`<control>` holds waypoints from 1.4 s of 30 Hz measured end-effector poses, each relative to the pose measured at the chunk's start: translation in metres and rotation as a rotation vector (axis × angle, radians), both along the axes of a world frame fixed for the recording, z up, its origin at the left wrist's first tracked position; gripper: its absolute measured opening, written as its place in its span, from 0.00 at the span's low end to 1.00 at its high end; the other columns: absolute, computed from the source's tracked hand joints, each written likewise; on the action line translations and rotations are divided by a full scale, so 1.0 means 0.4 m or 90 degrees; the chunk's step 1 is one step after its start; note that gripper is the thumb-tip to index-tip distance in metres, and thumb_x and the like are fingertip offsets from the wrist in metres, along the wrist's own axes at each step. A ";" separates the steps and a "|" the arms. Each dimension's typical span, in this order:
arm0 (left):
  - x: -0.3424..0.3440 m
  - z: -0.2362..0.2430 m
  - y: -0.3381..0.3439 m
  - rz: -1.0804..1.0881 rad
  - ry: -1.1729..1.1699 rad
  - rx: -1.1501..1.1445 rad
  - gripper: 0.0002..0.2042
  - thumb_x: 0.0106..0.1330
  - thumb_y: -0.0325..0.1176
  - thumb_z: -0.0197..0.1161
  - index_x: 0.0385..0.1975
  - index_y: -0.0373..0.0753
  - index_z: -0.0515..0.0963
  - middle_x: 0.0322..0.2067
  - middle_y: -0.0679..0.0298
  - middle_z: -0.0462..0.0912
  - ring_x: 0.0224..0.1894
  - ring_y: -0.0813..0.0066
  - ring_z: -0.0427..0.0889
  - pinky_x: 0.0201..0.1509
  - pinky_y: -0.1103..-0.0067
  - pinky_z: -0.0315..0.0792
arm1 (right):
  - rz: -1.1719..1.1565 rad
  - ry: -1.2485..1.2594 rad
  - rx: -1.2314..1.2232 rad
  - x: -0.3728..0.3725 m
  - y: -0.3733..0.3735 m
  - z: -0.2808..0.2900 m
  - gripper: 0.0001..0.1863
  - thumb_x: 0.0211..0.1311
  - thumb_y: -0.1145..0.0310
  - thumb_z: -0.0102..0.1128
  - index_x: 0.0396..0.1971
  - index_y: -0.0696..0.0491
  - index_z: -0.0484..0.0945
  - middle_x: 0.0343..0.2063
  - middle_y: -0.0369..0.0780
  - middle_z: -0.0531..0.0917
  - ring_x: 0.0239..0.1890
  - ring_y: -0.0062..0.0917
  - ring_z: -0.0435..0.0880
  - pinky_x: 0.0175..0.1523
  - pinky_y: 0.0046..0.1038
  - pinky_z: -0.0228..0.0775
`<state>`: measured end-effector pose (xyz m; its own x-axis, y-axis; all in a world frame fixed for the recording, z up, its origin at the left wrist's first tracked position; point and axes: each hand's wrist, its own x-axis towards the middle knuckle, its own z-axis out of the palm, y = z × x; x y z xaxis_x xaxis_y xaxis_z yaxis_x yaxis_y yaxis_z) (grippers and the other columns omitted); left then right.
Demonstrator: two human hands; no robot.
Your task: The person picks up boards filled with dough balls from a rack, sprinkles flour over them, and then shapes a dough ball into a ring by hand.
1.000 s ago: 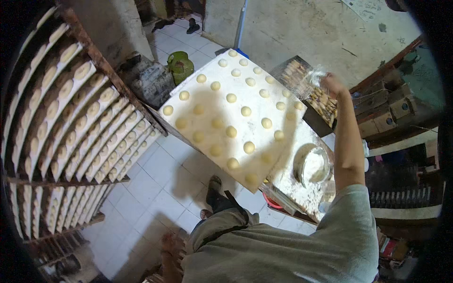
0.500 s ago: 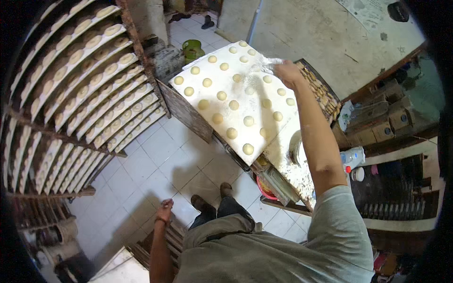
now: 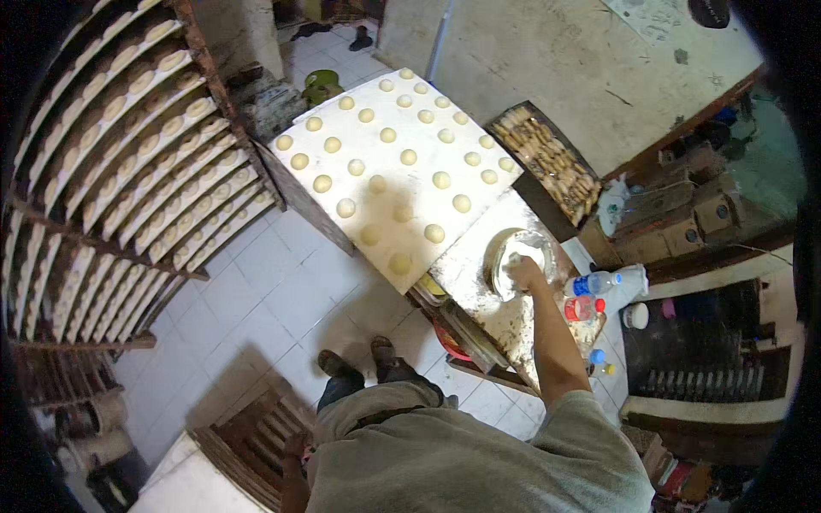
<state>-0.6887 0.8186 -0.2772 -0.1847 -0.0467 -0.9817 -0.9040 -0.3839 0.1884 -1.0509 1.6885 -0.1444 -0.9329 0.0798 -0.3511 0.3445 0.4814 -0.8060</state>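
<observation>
My right hand (image 3: 523,272) reaches into a round bowl (image 3: 496,272) of white flour; its fingers are sunk in the bowl and hard to make out. Left of the bowl lies a large white board (image 3: 359,222) dusted with flour, with several pale round dough balls (image 3: 408,157) set apart on it. At my left side, my left hand (image 3: 296,445) hangs low beside a brown slatted wooden piece (image 3: 256,436). It is dark and partly hidden by my shirt, so its fingers do not show clearly.
A tall rack (image 3: 184,162) at the left carries boards of ring-shaped dough. Behind the worktable is a dark tray (image 3: 547,162) of browned pieces. Plastic bottles (image 3: 583,308) stand right of the bowl. A green bucket (image 3: 321,84) sits beyond the board.
My right hand has moved from over the board's far right corner back to the flour bowl. My left hand has dropped nearer my side. The view has shifted, showing more of the right side.
</observation>
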 end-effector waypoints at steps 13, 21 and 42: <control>-0.154 0.074 0.151 -0.073 0.139 -0.135 0.22 0.70 0.46 0.59 0.58 0.39 0.72 0.49 0.61 0.79 0.34 0.70 0.77 0.29 0.73 0.70 | -0.028 0.085 0.059 -0.606 -0.482 0.682 0.25 0.61 0.65 0.59 0.48 0.74 0.72 0.46 0.52 0.80 0.46 0.29 0.78 0.50 0.31 0.70; -0.099 -0.010 0.064 -0.129 0.164 -0.133 0.24 0.72 0.46 0.57 0.59 0.35 0.72 0.53 0.58 0.79 0.38 0.67 0.81 0.33 0.70 0.75 | 0.087 0.174 -0.067 -1.078 -0.770 0.767 0.10 0.58 0.79 0.50 0.38 0.66 0.76 0.27 0.38 0.78 0.27 0.18 0.75 0.27 0.25 0.68; -0.969 0.287 0.012 -0.430 0.541 -0.343 0.15 0.68 0.39 0.62 0.49 0.36 0.78 0.44 0.64 0.83 0.42 0.75 0.79 0.48 0.77 0.75 | 0.213 0.196 0.208 -1.030 -0.971 0.747 0.23 0.53 0.65 0.68 0.46 0.63 0.78 0.40 0.47 0.84 0.44 0.31 0.81 0.52 0.30 0.72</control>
